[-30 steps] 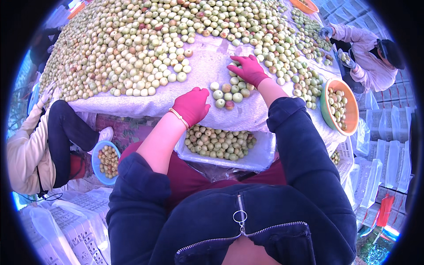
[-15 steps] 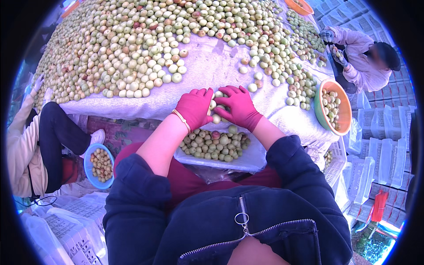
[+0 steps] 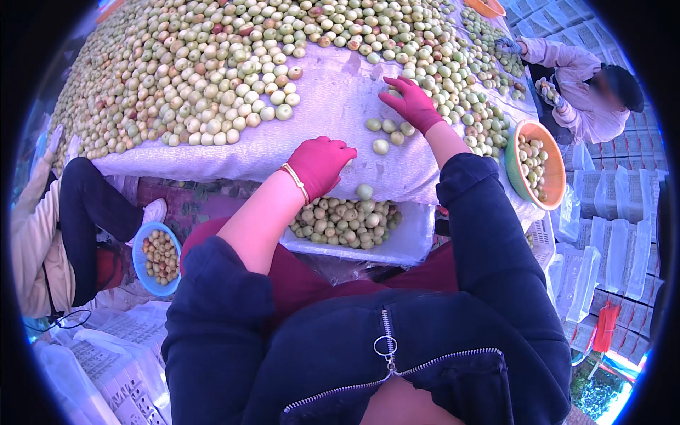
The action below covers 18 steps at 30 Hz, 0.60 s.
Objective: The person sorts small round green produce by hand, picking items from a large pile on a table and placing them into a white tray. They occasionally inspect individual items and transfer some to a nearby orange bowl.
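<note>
My left hand, in a pink-red glove, is closed over the near edge of the cloth-covered table. What its curled fingers hold, if anything, is hidden. My right hand, gloved alike, reaches farther out with thumb and fingers apart, beside the heap of small round green fruit. Several loose fruits lie on the cloth just below it. Under my left hand, at my lap, a tray with a pale lining holds more green fruit. One pale green fruit sits at the tray's far side.
An orange and green basket with fruit stands at the table's right edge, near a co-worker. To the left, a blue basin of browner fruit is by another person's leg. Stacked crates line the right.
My hands have parted from around a few fruits above the tray. The right has gone up and right and opened; the left stays near the table edge, closed. Loose fruits now lie nearer me.
</note>
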Each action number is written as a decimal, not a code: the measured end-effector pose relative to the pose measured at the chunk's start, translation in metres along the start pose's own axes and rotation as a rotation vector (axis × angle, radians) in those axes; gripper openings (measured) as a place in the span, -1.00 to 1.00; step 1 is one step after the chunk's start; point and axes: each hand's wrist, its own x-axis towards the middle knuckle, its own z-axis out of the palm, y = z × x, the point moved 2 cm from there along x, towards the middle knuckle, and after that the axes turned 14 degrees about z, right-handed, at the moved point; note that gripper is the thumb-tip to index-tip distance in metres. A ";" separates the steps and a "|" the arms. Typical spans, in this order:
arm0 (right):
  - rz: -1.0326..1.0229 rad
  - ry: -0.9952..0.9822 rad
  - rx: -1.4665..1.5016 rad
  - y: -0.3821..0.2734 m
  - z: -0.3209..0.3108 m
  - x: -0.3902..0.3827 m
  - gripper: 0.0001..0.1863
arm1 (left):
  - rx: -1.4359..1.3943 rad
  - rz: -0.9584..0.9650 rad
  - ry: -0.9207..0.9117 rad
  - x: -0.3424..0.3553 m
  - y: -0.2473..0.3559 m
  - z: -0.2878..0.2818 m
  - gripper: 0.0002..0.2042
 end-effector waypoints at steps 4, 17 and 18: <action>-0.016 -0.069 -0.127 -0.001 0.031 0.007 -0.40 | -0.033 0.020 0.048 -0.002 -0.003 0.001 -0.47; -0.206 0.013 -0.132 -0.022 0.035 -0.102 -0.60 | -0.073 0.081 0.028 -0.004 -0.004 0.010 -0.49; -0.218 0.009 -0.106 -0.024 0.034 -0.114 -0.60 | -0.078 0.076 0.020 -0.005 -0.003 0.010 -0.49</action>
